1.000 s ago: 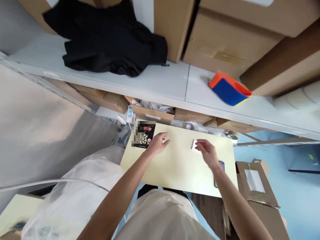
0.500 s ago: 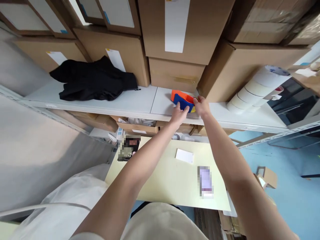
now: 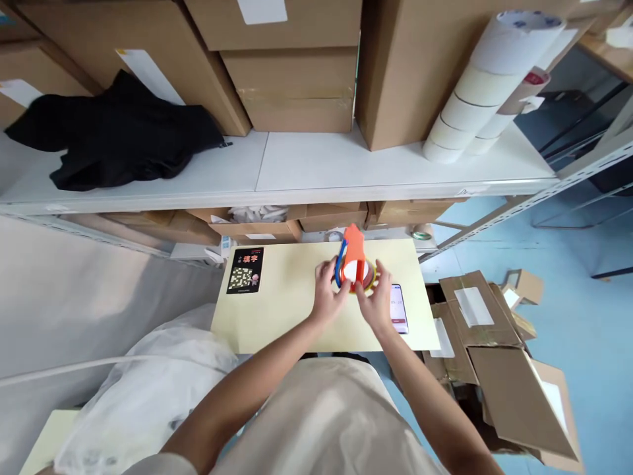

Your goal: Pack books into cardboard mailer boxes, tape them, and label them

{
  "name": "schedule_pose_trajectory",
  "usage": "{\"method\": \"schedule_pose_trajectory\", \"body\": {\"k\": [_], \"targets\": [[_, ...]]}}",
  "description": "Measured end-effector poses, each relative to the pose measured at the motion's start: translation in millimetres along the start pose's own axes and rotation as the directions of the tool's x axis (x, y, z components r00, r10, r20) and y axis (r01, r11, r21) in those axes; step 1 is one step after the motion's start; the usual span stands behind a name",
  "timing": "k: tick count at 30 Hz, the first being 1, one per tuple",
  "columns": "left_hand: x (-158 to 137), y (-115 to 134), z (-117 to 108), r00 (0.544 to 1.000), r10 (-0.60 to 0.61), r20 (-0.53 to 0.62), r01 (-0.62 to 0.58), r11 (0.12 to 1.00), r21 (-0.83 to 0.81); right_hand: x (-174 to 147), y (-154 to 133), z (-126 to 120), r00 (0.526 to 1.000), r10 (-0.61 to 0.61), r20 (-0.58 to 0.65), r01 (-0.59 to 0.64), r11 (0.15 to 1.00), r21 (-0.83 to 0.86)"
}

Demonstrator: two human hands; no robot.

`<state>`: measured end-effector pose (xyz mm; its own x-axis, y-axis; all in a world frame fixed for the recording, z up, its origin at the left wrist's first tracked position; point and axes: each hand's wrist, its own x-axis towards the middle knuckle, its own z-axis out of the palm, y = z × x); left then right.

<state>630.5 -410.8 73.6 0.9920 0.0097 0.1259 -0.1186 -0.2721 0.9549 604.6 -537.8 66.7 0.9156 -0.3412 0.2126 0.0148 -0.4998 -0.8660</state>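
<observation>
Both hands hold what looks like a hand-held tape dispenser [image 3: 355, 244], with an orange plastic body, a blue curved left side and a yellowish ring on the right. My left hand [image 3: 327, 290] grips its blue side, fingers behind and thumb at the near end. On the other side, the fingers of my right hand [image 3: 376, 298] close around the yellowish ring, thumb on the near end. It is held above the cream table [image 3: 287, 310]. A white patch shows through its opening. Just right of my right hand lies a phone [image 3: 399, 310] with a lit screen.
A black puzzle book [image 3: 246, 270] lies on the table's left. Beyond is a white shelf [image 3: 316, 161] with cardboard boxes [image 3: 297, 86], black cloth [image 3: 128, 135] and stacked white rolls [image 3: 475, 86]. Open cartons [image 3: 514, 389] stand right; a white translucent bag [image 3: 148, 396] is left.
Both hands have drawn the tape dispenser from the shelf back and down over the table, turning it so its orange end points away. The view has tilted downward.
</observation>
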Motion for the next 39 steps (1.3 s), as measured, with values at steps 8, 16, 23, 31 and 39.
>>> {"method": "schedule_pose_trajectory", "body": {"k": [8,16,23,31,39], "targets": [[-88,-114,17,0.871,-0.441,0.214,0.452,0.892,-0.002,-109,113,25,0.971,0.180,0.159,-0.156,0.976,-0.150],[-84,-137,26,0.845,-0.463,0.267,0.486,0.873,-0.027,-108,141,30,0.945,0.230,0.233,-0.204,0.970,-0.131],[-86,-141,23,0.788,-0.497,0.362,0.538,0.843,-0.012,-108,148,31,0.945,0.229,0.235,-0.195,0.968,-0.157],[-100,-136,0,0.756,-0.615,0.225,0.594,0.788,0.159,-116,121,14,0.979,0.064,0.193,-0.011,0.964,-0.265],[-123,-133,-34,0.778,-0.628,0.038,0.613,0.771,0.173,-116,96,26,0.902,-0.235,0.363,0.291,0.951,-0.107]]}}
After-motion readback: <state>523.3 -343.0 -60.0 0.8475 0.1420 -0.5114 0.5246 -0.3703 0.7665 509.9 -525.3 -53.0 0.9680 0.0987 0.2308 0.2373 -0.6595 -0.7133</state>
